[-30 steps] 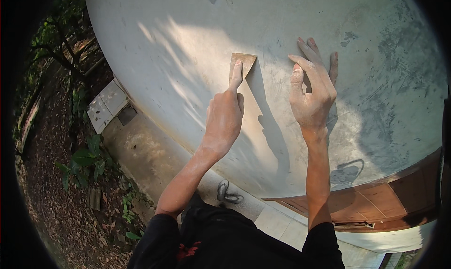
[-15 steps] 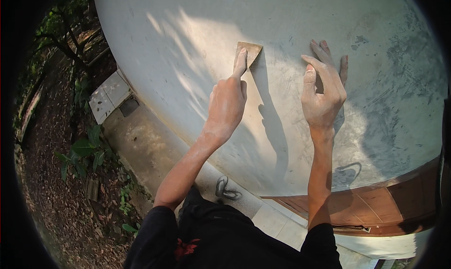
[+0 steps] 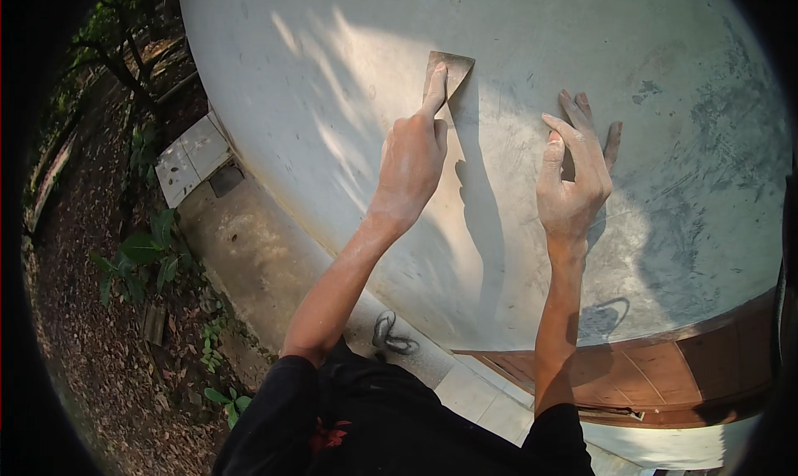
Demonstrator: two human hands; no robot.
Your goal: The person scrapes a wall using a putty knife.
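The left hand (image 3: 413, 164), clamped on the scraper (image 3: 459, 66), has advanced it higher on the pale wall (image 3: 532, 35), suggesting an upward stroke in progress, while the right hand (image 3: 576, 177) stands apart, loosely spread, nothing visible in it.

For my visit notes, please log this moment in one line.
Left hand: holds flat, tapered, brownish-grey scraper at smooth pale-grey wall | Right hand: loosely bent, nothing visibly held

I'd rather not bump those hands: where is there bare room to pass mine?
Bare pale wall lies between the scraper in the left hand and the right hand, though shadow crosses it. Concrete floor between the leafy plant and wall is open too. It is crowded right at both hands.
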